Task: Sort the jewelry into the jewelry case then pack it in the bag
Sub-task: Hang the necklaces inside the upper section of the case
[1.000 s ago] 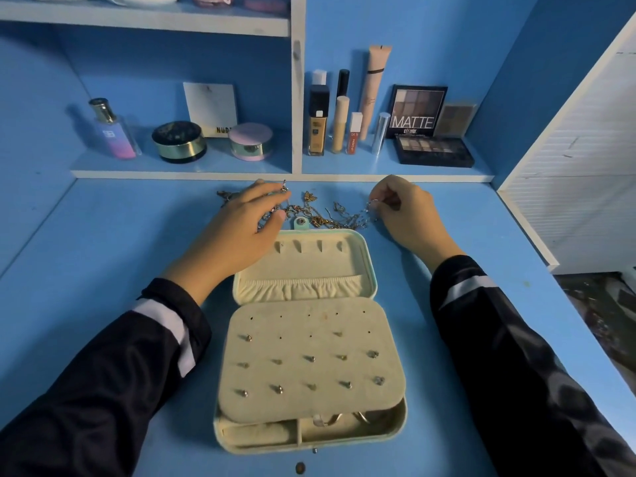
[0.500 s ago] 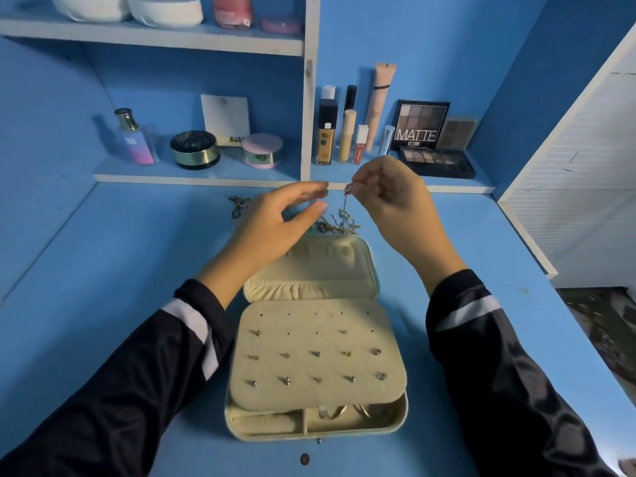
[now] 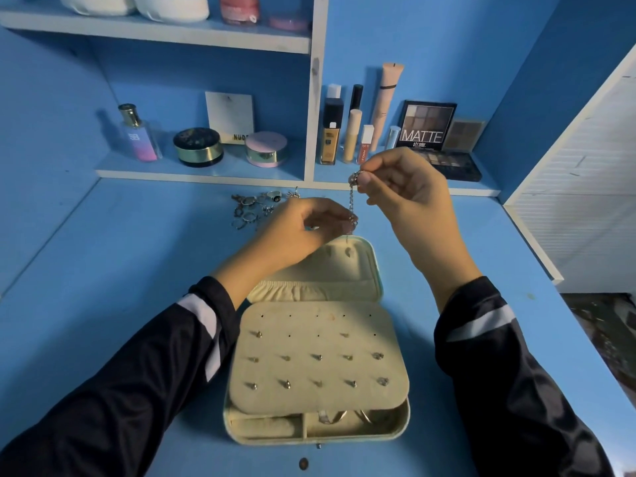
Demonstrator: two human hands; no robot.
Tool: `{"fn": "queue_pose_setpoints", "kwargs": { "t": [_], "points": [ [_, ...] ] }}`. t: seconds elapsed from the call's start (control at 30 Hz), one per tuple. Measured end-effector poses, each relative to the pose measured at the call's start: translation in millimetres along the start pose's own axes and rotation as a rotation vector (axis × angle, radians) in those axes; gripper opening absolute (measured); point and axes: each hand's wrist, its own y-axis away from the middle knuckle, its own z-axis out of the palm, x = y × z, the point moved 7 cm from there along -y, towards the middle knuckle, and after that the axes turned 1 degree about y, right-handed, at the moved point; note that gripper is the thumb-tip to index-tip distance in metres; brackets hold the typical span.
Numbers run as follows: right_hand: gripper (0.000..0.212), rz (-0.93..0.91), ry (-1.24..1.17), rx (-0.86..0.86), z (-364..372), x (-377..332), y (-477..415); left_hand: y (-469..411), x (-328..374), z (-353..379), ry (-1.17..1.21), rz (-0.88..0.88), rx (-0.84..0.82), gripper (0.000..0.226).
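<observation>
Here, on the blue table [image 3: 103,304] we see the open cream fabric jewelry case [image 3: 375,270]. Above its lid the right hand [image 3: 409,191] pinches the top of a thin silver chain [image 3: 351,201], and the left hand [image 3: 303,228] pinches its lower part; small silver rings [image 3: 251,208] lie just behind.

A cream case [image 3: 316,359] is laid open, its lid [image 3: 344,266] folded flat to the far side. The panel [image 3: 275,370] over the base is set with small studs [image 3: 316,357] in its near rows. A silver chain [image 3: 351,204] is held hanging above the lid, pinched at its top by the right hand [image 3: 406,187] and lower down by the left hand [image 3: 303,228]. A heap of rings [image 3: 251,210] is seen far left of the case.
</observation>
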Motion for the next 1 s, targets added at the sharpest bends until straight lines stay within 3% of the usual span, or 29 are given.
{"fn": "queue_pose_setpoints", "kwargs": {
  "t": [0.43, 0.77, 1.0],
  "points": [
    [0.006, -0.008, -0.032, 0.051, -8.7, -1.4, 1.4, 0.0, -1.2, -12.2, -0.016, 0.050, 0.057, 0.020],
    [0.007, -0.044, -0.061, 0.154, -26.4, -6.1, 1.2, 3.8, -0.7, -18.9, -0.163, 0.072, 0.072, 0.015],
    [0.008, -0.071, -0.088, 0.170, -28.9, -8.0, 1.5, 6.7, 4.2, -30.5, -0.352, 0.189, 0.173, 0.014]
  ]
}}
